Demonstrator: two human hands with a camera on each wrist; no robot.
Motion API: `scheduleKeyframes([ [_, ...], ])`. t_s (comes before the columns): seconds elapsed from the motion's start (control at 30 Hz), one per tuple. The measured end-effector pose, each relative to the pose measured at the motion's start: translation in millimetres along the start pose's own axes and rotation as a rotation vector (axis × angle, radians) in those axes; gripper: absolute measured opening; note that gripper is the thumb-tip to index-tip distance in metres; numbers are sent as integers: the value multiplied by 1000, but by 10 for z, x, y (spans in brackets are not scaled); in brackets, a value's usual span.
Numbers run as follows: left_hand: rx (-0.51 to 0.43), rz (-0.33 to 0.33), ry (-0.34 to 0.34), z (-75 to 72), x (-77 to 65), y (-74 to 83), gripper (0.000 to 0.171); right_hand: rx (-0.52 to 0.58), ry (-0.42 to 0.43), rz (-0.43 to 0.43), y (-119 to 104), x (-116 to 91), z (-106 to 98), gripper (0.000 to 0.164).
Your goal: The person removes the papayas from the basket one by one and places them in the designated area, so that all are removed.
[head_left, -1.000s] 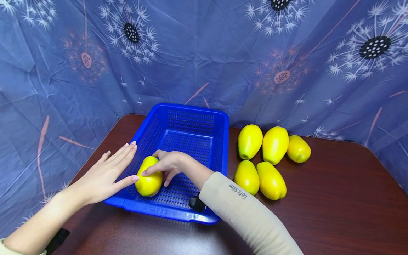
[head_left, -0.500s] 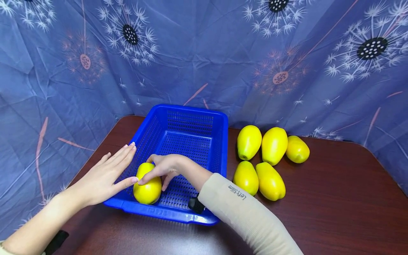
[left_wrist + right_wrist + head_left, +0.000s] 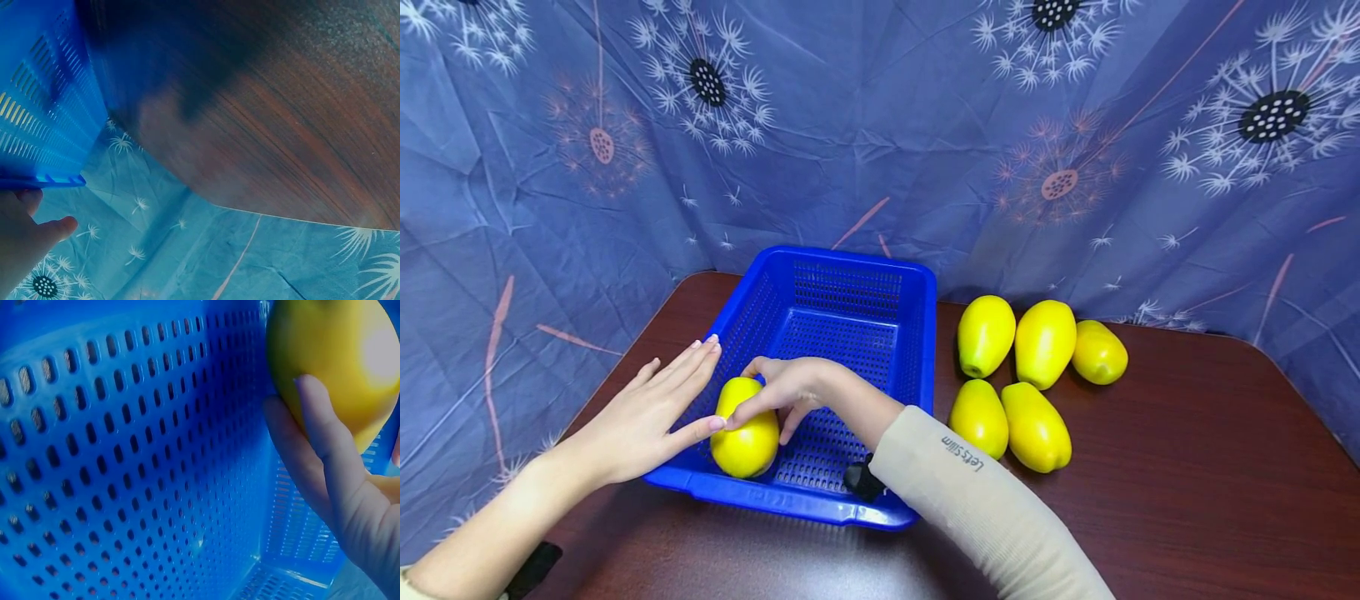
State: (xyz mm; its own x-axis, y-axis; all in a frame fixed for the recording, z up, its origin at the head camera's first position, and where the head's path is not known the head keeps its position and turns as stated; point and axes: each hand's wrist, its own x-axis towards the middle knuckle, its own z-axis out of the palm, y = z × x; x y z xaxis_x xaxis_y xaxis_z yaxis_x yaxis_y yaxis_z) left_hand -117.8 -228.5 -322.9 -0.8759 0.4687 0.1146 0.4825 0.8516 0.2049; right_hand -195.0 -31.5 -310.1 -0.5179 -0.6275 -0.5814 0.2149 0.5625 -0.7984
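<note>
Inside the blue plastic basket [image 3: 820, 497], at its near left corner, is a yellow fruit that looks like a papaya [image 3: 747, 442]. My right hand [image 3: 786, 392] grips it, thumb on top and fingers round its far and right sides. The right wrist view shows the fingers [image 3: 331, 444] against the papaya [image 3: 344, 356], with the slotted basket floor beside it. My left hand [image 3: 643, 412] rests with straight fingers along the basket's left rim, thumb tip close to the papaya. In the left wrist view, part of the left hand [image 3: 25, 237] is at the basket rim [image 3: 44, 181].
Several more yellow papayas [image 3: 1045, 343] lie on the brown wooden table [image 3: 1210, 467] to the right of the basket. A blue curtain [image 3: 865, 100] with dandelion prints hangs behind the table and along its left side.
The right hand has brought the papaya nearer to the basket's front wall, then slightly left. The left hand has stayed on the rim. The other papayas lie as before.
</note>
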Motion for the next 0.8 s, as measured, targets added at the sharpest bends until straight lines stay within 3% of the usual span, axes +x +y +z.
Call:
scheduleKeyframes([
  [0.47,-13,-11,-4,-19,2,11,78,-2,89,6,-29,-171,-227,70],
  [0.8,-5,-7,-4,-18,10,9,77,42,118,-44,-124,-362,-406,71],
])
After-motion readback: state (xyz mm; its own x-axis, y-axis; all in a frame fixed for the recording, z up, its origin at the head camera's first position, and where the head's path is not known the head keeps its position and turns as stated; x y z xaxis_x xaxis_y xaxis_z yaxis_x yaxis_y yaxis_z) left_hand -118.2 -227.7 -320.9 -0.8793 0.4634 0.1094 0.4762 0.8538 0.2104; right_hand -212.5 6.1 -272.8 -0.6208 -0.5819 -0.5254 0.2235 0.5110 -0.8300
